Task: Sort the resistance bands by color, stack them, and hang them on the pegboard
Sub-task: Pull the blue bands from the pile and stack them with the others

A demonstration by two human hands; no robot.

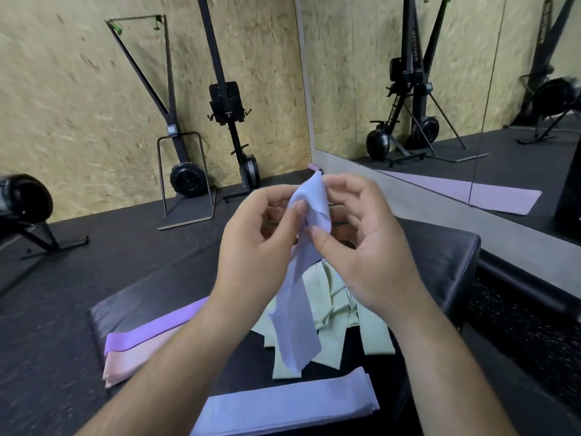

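Note:
A pale blue resistance band [298, 309] hangs between both hands above a black padded bench [440, 256]. My left hand [254, 247] pinches its upper part from the left. My right hand [361, 243] pinches it from the right near the top. Below the hands lies a loose heap of pale green bands [333, 313]. A flat stack of pale blue bands [283, 407] sits at the bench's near edge. A purple band [157, 328] lies over a pink band [132, 360] at the left. No pegboard is in view.
Upright rowing machines [232, 121] and a ski trainer [169, 114] stand against the chipboard wall. A wall mirror [471, 89] on the right reflects the machines and a purple mat [490, 196]. Black rubber floor [63, 309] surrounds the bench.

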